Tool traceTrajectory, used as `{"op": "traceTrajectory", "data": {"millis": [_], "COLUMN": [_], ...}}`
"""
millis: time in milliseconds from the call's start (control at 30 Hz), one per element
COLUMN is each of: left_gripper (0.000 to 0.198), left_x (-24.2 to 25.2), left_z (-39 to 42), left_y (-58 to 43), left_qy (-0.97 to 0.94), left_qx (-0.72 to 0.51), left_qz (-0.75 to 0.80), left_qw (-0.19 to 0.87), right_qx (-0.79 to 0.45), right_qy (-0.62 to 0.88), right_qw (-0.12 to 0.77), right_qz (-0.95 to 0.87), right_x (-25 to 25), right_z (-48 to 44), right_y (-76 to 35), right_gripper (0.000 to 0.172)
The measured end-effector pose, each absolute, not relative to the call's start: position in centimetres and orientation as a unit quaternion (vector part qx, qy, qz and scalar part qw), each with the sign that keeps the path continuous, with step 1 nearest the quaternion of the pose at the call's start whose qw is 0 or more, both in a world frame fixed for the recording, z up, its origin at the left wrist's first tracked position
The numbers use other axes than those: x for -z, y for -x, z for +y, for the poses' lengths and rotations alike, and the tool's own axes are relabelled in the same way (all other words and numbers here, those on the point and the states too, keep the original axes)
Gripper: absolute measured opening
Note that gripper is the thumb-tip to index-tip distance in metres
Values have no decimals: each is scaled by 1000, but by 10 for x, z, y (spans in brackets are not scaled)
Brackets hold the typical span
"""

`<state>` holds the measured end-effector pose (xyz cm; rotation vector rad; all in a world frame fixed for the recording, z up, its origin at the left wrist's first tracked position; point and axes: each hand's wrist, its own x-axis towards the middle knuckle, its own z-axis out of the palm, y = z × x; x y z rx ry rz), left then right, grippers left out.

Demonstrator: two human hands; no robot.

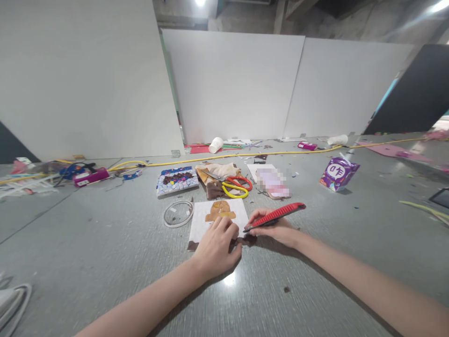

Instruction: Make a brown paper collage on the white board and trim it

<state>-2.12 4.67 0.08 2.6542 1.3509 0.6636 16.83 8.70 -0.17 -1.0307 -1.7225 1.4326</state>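
My right hand (pixel 271 227) holds a red and black cutter (pixel 278 215), its tip pointing down-left at the right edge of a white sheet (pixel 201 217). On that sheet is an orange-brown shape like a hat (pixel 220 210), with a dark brown strip (pixel 194 245) along the lower edge. My left hand (pixel 217 245) rests on the sheet's lower part, fingers bent and pressed down; whatever lies under the fingertips is hidden. Small dark brown pieces (pixel 248 240) lie between the two hands.
Behind the sheet, scissors (pixel 234 191) lie on brown and cream cloth (pixel 213 187). A patterned box (pixel 177 181) and white ring (pixel 166 215) are at left, a blurred phone (pixel 271 182) at right. Farther off are a purple packet (pixel 338 173), a yellow cable (pixel 217 157) and paper cups (pixel 215 144).
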Motion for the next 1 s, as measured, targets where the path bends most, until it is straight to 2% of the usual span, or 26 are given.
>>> {"op": "traceTrajectory", "data": {"millis": [400,1000], "left_gripper": [5,3], "left_x": [-1,-1], "left_z": [47,46], "left_y": [22,22], "left_qy": [-870,-871], "left_qx": [-224,-213], "left_qz": [437,441], "left_qw": [41,31], "right_qx": [-581,-532], "right_qy": [390,354], "right_qw": [314,300], "right_qz": [-642,-708], "right_x": [0,0], "right_z": [85,83], "right_y": [-166,-167], "right_gripper": [30,17]}}
